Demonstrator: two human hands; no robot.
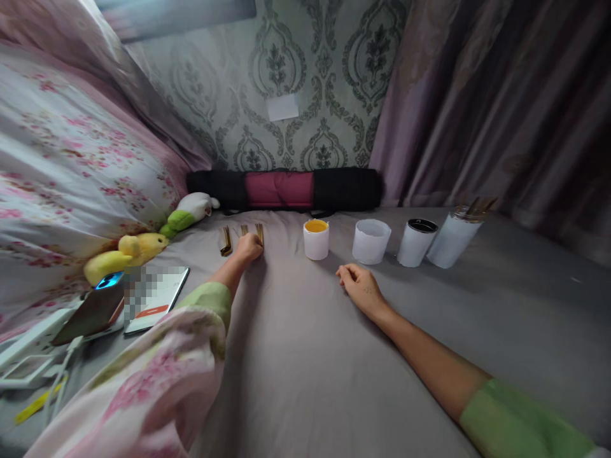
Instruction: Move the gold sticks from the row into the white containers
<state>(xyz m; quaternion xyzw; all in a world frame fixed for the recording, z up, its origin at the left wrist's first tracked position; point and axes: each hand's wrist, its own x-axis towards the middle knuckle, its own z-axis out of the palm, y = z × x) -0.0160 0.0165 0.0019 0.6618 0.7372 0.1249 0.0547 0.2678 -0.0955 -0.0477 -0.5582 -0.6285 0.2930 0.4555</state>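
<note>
My left hand (250, 248) is closed at small bundles of thin brown-gold strips, its fingertips mostly hidden from view. One bundle (226, 240) lies just left of it, and another bundle (259, 233) shows at its right edge. My right hand (361, 290) hovers or rests low over the sheet, fingers curled in, with nothing visible in them. Beyond it stand a white-wrapped cup with a yellow inside (316, 244) and a wider whitish cup (371, 243). Farther right are a white-wrapped can with a dark inside (415, 245) and a tall wrapped jar (453, 242) holding brown sticks.
A grey sheet (296, 369) covers the surface. On the left lie a tablet (160, 296), a phone (86, 312), a white power strip (28, 356) with cables, and plush toys (143, 247). A black and maroon roll (281, 189) lies along the patterned wall, with curtains (429, 108) beside it.
</note>
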